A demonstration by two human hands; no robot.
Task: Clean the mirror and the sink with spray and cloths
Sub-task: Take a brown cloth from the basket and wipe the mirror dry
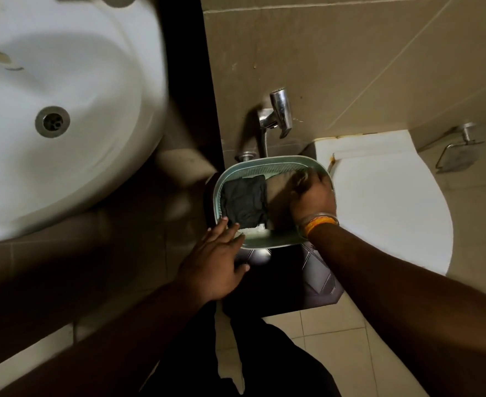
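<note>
Pale-green basket [264, 164] holds folded cloths; right hand [312, 197] apparently pinches the beige cloth [279, 186], left hand [217, 259] spread on its rim. Sink [64, 110] cleaning seemingly unstarted.

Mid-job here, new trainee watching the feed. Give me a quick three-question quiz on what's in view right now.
1. True or false: the dark cloth lies inside the green basket.
2. Which hand reaches into the basket's far right corner?
3. What stands right of the basket: A) bucket, B) toilet, C) mirror?

Key:
1. True.
2. The right hand; the left hand rests at the near rim.
3. B; the sink is on the left.
</note>
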